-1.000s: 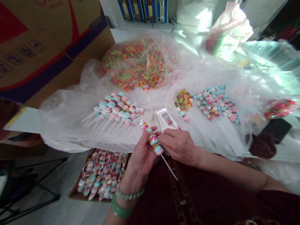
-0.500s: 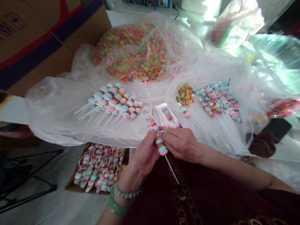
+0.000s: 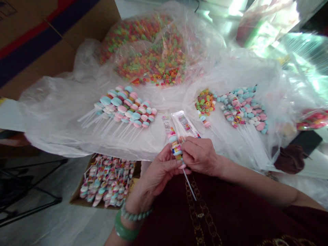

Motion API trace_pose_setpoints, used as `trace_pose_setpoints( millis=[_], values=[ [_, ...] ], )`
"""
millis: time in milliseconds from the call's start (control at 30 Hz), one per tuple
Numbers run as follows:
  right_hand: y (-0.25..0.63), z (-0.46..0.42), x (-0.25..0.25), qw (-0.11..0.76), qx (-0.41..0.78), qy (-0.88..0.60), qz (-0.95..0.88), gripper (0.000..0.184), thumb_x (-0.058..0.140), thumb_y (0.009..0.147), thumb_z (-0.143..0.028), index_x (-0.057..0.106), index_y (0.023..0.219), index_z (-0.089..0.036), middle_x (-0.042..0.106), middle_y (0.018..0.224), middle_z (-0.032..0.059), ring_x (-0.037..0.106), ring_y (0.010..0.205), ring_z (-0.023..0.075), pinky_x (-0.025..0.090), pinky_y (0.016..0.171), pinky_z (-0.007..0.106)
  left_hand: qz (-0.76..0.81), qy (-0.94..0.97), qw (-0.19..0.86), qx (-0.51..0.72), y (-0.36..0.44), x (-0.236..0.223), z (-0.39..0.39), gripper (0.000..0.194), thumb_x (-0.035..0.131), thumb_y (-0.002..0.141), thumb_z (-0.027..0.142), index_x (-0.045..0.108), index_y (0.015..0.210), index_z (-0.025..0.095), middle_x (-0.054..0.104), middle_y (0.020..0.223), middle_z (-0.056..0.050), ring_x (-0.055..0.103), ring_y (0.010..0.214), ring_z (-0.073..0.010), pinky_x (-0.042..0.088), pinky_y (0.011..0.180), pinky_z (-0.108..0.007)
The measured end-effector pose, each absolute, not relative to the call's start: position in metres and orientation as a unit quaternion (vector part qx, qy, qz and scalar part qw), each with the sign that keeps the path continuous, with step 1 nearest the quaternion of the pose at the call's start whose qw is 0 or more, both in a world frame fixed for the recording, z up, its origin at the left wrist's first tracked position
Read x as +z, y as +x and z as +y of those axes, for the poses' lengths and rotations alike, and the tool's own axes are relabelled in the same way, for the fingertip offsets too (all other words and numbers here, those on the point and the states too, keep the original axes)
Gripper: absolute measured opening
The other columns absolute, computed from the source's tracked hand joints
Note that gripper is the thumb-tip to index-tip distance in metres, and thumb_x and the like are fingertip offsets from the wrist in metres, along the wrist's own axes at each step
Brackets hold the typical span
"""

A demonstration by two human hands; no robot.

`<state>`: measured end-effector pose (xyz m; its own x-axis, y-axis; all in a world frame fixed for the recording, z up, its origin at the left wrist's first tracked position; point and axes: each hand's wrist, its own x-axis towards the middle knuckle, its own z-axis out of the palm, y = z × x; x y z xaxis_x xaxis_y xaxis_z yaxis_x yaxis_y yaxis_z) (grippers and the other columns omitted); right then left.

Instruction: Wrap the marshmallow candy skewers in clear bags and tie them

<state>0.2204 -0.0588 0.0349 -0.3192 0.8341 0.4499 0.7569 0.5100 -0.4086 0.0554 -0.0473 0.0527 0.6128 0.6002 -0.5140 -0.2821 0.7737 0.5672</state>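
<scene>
While the marshmallow skewer [image 3: 177, 151] is held just in front of the bench [image 3: 10, 114] edge, what appears to be the wrapping step is in hand: a clear printed sleeve [image 3: 167, 124] seems to be fitted around the candy, with its flat end projecting beyond the top. The lower end of the candy is gripped between the thumb and fingers of the left hand [image 3: 161, 171], above the bare white stick [image 3: 190, 186]. The fingers of the right hand [image 3: 201, 153] are curled and closed on the skewer's side; whether film alone or candy too is pinched there cannot be told. By judgement, the next move calls for the film to be drawn evenly down and its mouth gathered around the stick, with the soft pieces kept from being squashed. Just beyond the hands, a stack of flat sleeves [image 3: 186, 123] is laid on the plastic sheet [image 3: 51, 109], near unwrapped skewers [image 3: 125, 107] and loose gummy rings [image 3: 205, 102]. As for writing, a multicoloured printed panel is shown on the top sleeve of the stack, but its lettering is too small to be read, and no brand can be made out. On the large carton [image 3: 38, 65], red and dark blue bands are seen, without legible words.
</scene>
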Motion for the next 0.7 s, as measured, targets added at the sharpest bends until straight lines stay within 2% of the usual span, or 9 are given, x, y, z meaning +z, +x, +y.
trace_pose_setpoints(
  millis=[133, 400, 533, 700],
  values=[
    [0.222, -0.066, 0.032, 0.322, 0.063, -0.477, -0.816, 0.019, 0.043, 0.077, -0.011, 0.049, 0.061, -0.020, 0.048, 0.058, 0.0000, 0.039, 0.055, 0.0124, 0.030, 0.051, 0.026, 0.369, 0.196, 0.872, 0.255, 0.058, 0.050, -0.051, 0.050, 0.069, 0.069, 0.005, 0.061, 0.115, 0.023, 0.068, 0.097, -0.005, 0.063, 0.069, -0.0130, 0.057, 0.063, -0.027],
    [0.230, -0.078, 0.036, 0.296, 0.058, -0.425, -0.854, 0.018, 0.047, 0.088, -0.024, 0.053, 0.072, -0.021, 0.055, 0.066, 0.0026, 0.047, 0.063, 0.0148, 0.037, 0.056, 0.028, 0.397, 0.182, 0.860, 0.264, 0.067, 0.046, -0.059, 0.044, 0.070, 0.067, 0.007, 0.065, 0.109, 0.021, 0.069, 0.091, -0.004, 0.062, 0.063, -0.0118, 0.056, 0.058, -0.025],
    [0.231, -0.077, 0.039, 0.295, 0.070, -0.416, -0.858, 0.014, 0.047, 0.089, -0.022, 0.055, 0.078, -0.021, 0.057, 0.069, 0.0032, 0.049, 0.064, 0.0151, 0.037, 0.057, 0.028, 0.399, 0.184, 0.854, 0.277, 0.065, 0.044, -0.059, 0.039, 0.072, 0.068, 0.010, 0.067, 0.106, 0.020, 0.069, 0.092, -0.005, 0.061, 0.063, -0.0112, 0.056, 0.057, -0.024],
    [0.228, -0.076, 0.034, 0.287, 0.082, -0.440, -0.847, 0.015, 0.047, 0.088, -0.022, 0.052, 0.074, -0.020, 0.055, 0.068, 0.0022, 0.046, 0.062, 0.0140, 0.034, 0.055, 0.028, 0.415, 0.190, 0.841, 0.290, 0.061, 0.038, -0.058, 0.042, 0.075, 0.068, 0.014, 0.067, 0.109, 0.019, 0.070, 0.090, -0.006, 0.062, 0.062, -0.0126, 0.056, 0.055, -0.025]
  ],
)
